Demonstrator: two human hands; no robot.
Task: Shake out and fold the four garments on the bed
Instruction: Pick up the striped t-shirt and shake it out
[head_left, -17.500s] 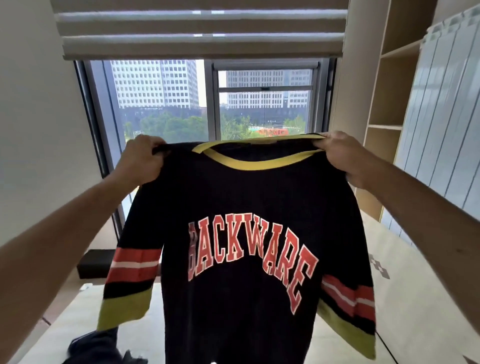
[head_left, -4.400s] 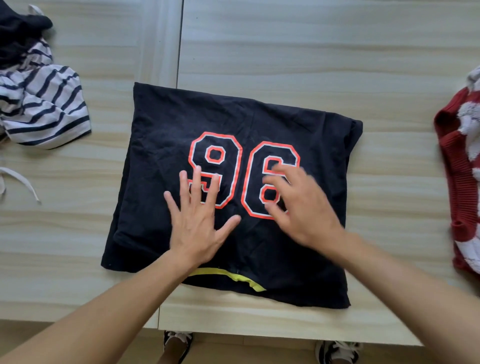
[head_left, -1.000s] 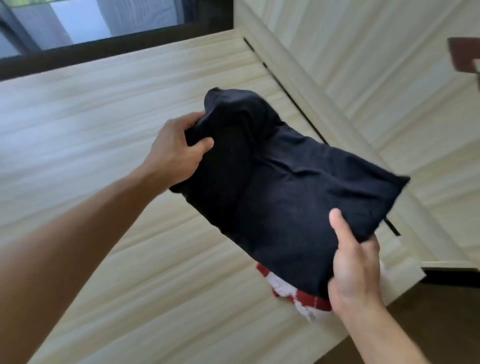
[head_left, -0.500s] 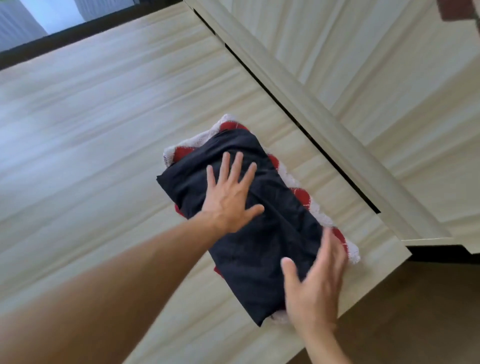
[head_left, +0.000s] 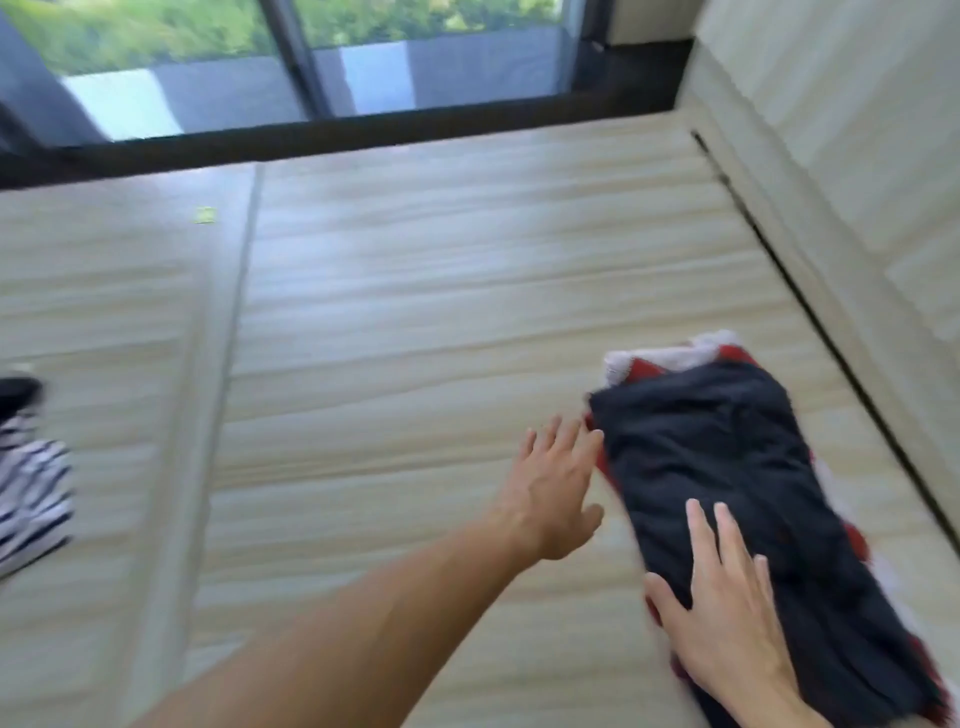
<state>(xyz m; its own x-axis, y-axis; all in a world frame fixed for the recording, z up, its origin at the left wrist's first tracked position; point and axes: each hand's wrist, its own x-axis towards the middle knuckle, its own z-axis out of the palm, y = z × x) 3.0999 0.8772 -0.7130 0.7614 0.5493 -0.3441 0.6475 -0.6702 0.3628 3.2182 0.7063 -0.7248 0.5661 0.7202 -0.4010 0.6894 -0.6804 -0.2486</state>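
The folded black shirt (head_left: 737, 467) lies on top of a folded red and white garment (head_left: 670, 358) at the right side of the wooden bed platform (head_left: 415, 322). My right hand (head_left: 727, 597) lies flat with straight fingers on the shirt's near end. Just left of the stack is my left hand (head_left: 556, 488), fingers spread and holding nothing, its fingertips close to the stack's edge. A black and white striped garment (head_left: 31, 483) lies crumpled at the far left edge. The view is motion-blurred.
A dark window sill and glass panes (head_left: 332, 130) run along the far side of the platform. A pale panelled wall (head_left: 857, 182) rises on the right, with a dark gap along its base.
My left hand has come off the black shirt and moved to the left of the stack. The view has swung left, bringing the window and the striped garment into sight.
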